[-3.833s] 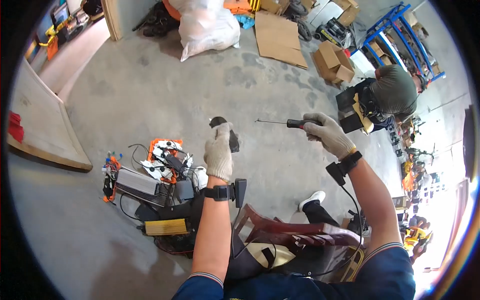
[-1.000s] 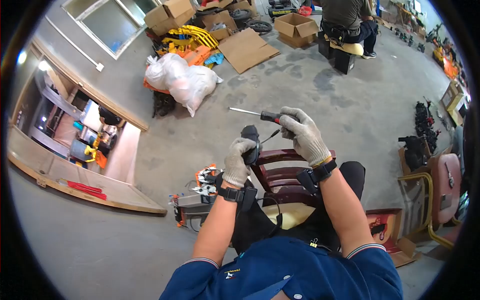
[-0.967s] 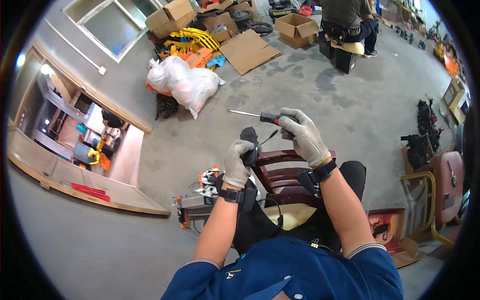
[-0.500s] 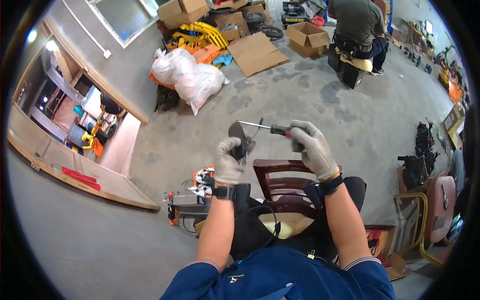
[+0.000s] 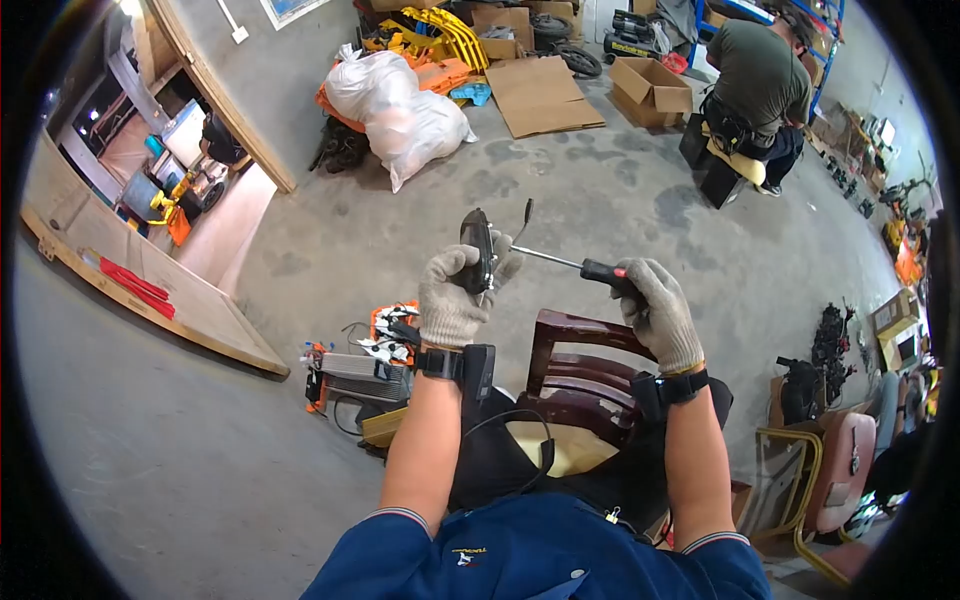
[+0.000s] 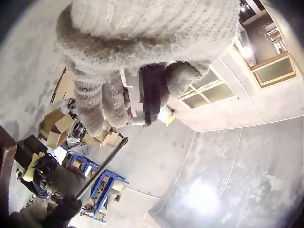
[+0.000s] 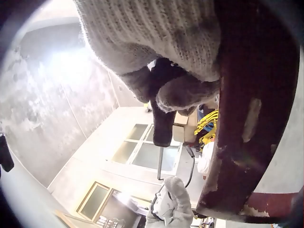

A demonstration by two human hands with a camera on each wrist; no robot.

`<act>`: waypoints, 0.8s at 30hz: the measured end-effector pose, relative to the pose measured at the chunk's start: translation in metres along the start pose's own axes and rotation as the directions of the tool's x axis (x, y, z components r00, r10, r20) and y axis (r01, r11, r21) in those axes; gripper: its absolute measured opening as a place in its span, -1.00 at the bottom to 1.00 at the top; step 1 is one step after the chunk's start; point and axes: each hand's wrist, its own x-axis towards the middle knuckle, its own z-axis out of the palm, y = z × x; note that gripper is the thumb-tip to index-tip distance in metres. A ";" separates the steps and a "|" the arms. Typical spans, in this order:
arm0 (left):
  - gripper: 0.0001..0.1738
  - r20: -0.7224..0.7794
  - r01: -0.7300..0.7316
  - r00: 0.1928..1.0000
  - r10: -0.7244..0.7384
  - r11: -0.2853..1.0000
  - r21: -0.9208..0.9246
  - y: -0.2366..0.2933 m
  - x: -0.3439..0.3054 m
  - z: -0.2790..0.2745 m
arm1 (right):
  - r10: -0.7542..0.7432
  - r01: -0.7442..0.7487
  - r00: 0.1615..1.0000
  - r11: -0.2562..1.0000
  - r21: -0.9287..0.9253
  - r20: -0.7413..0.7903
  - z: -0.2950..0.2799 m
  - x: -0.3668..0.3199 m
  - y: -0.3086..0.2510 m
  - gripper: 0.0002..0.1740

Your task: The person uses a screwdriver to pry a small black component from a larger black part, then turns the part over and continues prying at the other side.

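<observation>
In a knitted glove, my left hand (image 5: pixel 450 300) grips a black rounded part (image 5: pixel 476 245), tilted edge-on in the head view. A thin dark cable with a thicker end (image 5: pixel 527 214) sticks up beside it. The left wrist view shows a pale strip along the part's edge (image 6: pixel 137 95); the palm hides much of the rest. My gloved right hand (image 5: pixel 662 316) holds a screwdriver (image 5: pixel 604 272) by its black and red handle. Its metal shaft (image 7: pixel 160 161) points left, the tip close to the left hand's fingers and the part's right side.
A dark red wooden chair back (image 5: pixel 585 375) stands below the hands. Motor parts and finned boxes (image 5: pixel 365 375) lie on the floor at left. White sacks (image 5: pixel 415 125), cardboard (image 5: pixel 540 95) and a seated person (image 5: pixel 760 80) are farther off. A pink chair (image 5: pixel 840 470) is at right.
The black part has turned edge-on and the screwdriver has been lowered from above it to its right side. Both hands still hold their things. The head view has shifted.
</observation>
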 end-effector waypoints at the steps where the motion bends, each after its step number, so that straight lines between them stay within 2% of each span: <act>1: -0.86 0.011 -0.009 1.000 0.008 1.000 0.017 -0.001 -0.001 0.002 | -0.001 0.001 1.000 1.000 -0.018 0.000 -0.001 0.000 0.001 -0.66; 10: -0.79 0.022 0.005 1.000 -0.006 0.999 0.039 0.005 -0.005 0.003 | 0.008 -0.007 1.000 0.999 -0.054 0.026 -0.001 -0.001 -0.002 -0.62; 21: -0.84 -0.009 0.005 1.000 -0.004 0.992 0.126 0.007 -0.009 0.004 | 0.008 -0.008 1.000 1.000 -0.030 0.028 0.001 -0.001 -0.003 -0.61; 24: -0.84 0.036 -0.014 0.999 0.008 0.987 0.162 0.006 -0.011 0.008 | 0.012 -0.011 1.000 0.999 -0.036 0.018 0.001 -0.001 -0.003 -0.62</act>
